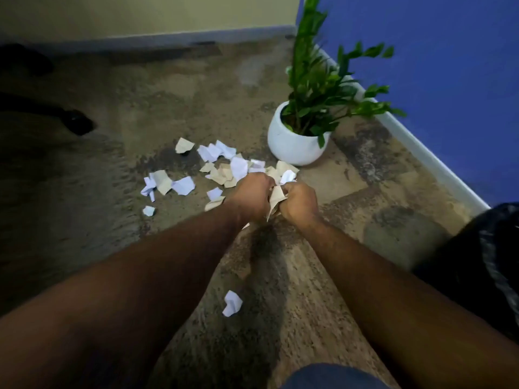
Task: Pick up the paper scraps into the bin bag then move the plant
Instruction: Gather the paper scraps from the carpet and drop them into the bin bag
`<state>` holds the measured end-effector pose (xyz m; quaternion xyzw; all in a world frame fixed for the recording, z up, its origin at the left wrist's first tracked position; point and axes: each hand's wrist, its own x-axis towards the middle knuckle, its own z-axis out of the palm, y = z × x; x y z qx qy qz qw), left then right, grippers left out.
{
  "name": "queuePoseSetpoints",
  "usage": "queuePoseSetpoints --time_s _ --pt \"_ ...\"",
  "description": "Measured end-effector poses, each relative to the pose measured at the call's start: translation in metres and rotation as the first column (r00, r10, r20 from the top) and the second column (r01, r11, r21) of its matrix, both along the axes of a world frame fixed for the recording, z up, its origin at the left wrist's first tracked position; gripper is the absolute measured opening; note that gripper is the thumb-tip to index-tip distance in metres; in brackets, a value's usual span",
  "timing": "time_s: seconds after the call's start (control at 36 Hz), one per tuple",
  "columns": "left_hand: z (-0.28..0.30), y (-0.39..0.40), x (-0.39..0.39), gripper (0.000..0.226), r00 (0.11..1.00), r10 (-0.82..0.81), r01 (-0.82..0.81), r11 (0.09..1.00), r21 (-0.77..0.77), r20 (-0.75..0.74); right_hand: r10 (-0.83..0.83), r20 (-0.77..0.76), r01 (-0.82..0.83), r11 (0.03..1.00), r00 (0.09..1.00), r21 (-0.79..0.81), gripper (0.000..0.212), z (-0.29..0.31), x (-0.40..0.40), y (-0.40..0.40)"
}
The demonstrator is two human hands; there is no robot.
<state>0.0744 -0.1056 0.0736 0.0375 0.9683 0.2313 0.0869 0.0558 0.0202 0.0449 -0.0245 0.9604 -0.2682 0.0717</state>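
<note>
Paper scraps (224, 169) lie scattered beside the plant (297, 141); I have my left hand (252, 196) and right hand (299, 202) clenched around a gathered bunch, bundling them for one trip.

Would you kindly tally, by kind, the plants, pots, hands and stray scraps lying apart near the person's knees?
Plants: 1
White pots: 1
Hands, left and right, both gripping paper: 2
Lone white scraps near the knees: 1
Total: 5
The main scrap pile overlaps too much to count.
</note>
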Motion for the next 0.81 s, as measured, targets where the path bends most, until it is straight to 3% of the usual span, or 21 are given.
queuePoseSetpoints --time_s 0.11,0.25,0.36,0.47,0.69,0.81 --pt "0.024 0.039 -0.008 0.008 0.995 -0.090 0.090 0.996 0.010 -0.052 -0.129 -0.013 0.129 0.992 0.992 -0.011 0.021 0.028 0.002 0.040" --pt "0.054 0.095 -0.015 0.022 0.983 -0.171 0.172 0.985 0.010 -0.063 -0.280 -0.002 0.279 0.959 0.960 -0.045 0.023 0.064 0.010 0.091" --pt "0.080 0.142 -0.016 0.010 0.953 -0.269 0.272 0.962 0.007 -0.141 -0.391 -0.018 0.391 0.920 0.920 -0.027 0.024 0.093 0.013 0.136" --pt "0.106 0.188 -0.015 0.020 0.908 -0.354 0.364 0.932 0.003 -0.222 -0.449 -0.061 0.448 0.894 0.891 -0.030 0.019 0.119 0.018 0.186" --pt "0.147 0.278 0.000 0.007 0.815 -0.466 0.509 0.860 0.038 -0.344 -0.556 -0.185 0.553 0.830 0.810 -0.072 0.006 0.159 0.050 0.278" --pt "0.145 0.321 0.012 0.016 0.797 -0.527 0.563 0.825 0.047 -0.294 -0.616 -0.128 0.621 0.783 0.777 0.001 0.007 0.164 0.071 0.314"
